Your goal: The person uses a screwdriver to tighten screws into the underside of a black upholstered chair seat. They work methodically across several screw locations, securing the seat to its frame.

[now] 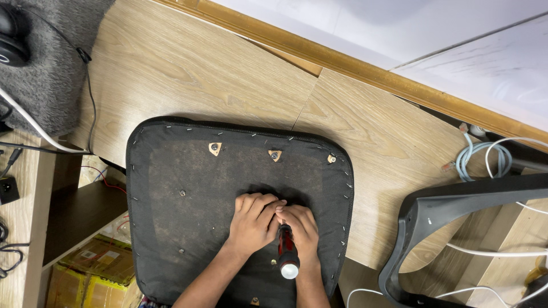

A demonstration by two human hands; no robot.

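Observation:
An upturned black chair seat point(188, 188) lies on a wooden table, its underside fabric stapled round the edge, with several screw holes showing. My right hand point(302, 228) grips a screwdriver point(286, 254) with a red and black handle, its tip pressed down into the middle of the seat. My left hand point(257, 219) is curled beside it, fingers closed over the spot where the tip meets the seat; the tip itself is hidden.
A black plastic chair part point(422, 228) rests at the right with white and pale blue cables point(485, 159) near it. A grey fuzzy mat point(51, 63) with headphones point(11, 37) lies at the top left. Yellow boxes point(91, 268) sit below the table at the left.

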